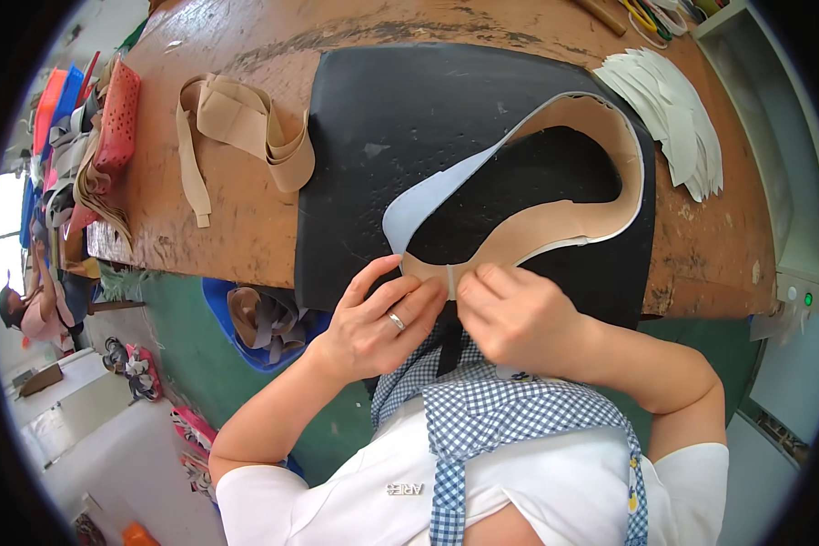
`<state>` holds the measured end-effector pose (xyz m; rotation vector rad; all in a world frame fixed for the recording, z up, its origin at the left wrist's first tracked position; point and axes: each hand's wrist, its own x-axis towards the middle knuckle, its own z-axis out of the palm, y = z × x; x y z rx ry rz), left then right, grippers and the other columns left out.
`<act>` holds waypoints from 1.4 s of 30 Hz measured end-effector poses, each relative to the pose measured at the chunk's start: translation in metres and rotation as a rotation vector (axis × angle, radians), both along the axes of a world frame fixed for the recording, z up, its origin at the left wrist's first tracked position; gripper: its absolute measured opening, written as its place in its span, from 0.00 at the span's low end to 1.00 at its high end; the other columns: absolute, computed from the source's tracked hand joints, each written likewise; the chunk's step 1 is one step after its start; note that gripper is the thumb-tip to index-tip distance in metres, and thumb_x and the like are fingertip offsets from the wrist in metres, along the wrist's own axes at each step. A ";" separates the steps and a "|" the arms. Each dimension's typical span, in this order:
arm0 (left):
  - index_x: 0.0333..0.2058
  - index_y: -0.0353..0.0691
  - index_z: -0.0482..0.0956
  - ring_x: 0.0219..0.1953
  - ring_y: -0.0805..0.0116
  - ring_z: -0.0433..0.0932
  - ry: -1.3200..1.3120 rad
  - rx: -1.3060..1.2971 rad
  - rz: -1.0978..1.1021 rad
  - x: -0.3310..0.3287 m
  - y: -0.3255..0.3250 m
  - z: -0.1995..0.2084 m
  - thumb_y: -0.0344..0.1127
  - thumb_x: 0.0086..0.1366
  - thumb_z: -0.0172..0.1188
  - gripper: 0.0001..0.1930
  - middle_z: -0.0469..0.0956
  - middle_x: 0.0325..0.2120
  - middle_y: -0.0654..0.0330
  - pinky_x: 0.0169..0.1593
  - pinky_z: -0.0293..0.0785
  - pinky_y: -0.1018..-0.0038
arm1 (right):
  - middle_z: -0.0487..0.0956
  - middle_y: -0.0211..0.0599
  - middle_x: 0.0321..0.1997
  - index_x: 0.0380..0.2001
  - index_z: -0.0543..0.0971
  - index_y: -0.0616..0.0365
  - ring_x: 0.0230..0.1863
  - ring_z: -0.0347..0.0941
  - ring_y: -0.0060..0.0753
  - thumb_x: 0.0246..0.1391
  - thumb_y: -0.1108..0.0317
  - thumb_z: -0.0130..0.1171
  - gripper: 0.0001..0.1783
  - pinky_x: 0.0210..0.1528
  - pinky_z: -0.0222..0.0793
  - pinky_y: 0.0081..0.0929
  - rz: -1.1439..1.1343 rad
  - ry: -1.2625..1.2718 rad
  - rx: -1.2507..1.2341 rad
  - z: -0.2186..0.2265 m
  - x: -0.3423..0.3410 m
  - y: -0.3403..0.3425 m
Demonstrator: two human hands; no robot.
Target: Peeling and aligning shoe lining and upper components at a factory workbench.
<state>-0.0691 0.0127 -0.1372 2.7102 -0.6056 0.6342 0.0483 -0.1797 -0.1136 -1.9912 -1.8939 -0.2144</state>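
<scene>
A long tan band [537, 223] with a pale blue-white other side curves in a big loop over a black mat [364, 136]. Its near part lies between my two hands at the mat's front edge, where a narrow whitish strip [451, 278] crosses the tan face. My left hand [378, 318], with a ring on one finger, pinches the band just left of that strip. On the right of the strip, the fingers of my right hand [519, 309] are closed on the band too. My fingertips are partly hidden behind the knuckles.
On the worn wooden table, a folded tan strip [232, 118] lies left of the mat and a fan of white pieces [669, 118] at the right. A blue tub [223, 305] with scraps stands below. Another person [45, 309] is far left, near a red basket [118, 118].
</scene>
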 end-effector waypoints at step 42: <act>0.48 0.26 0.69 0.40 0.50 0.78 0.447 -0.175 0.296 0.088 -0.079 0.026 0.23 0.58 0.62 0.19 0.73 0.40 0.46 0.41 0.79 0.64 | 0.83 0.47 0.44 0.42 0.70 0.63 0.32 0.78 0.27 0.64 0.76 0.51 0.05 0.35 0.74 0.23 -0.922 0.468 0.475 -0.006 0.038 -0.079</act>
